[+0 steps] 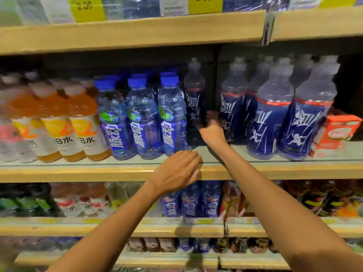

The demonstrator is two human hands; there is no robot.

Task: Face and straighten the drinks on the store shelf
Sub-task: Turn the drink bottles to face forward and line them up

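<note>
Right hand (211,127) in the row gap, fingers curled round the right side of a clear plastic bottle with dark-blue sleeve (194,99). The bottle stands upright, set back on the tan-edged shelf (78,170). Left hand (176,171) over the shelf lip, fingers straight and together.

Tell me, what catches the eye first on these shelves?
The right hand reaches deep into the middle shelf, fingers curled round a set-back dark-blue bottle. The left hand lies open at the shelf's front edge, and orange drinks glow on the left.
</note>
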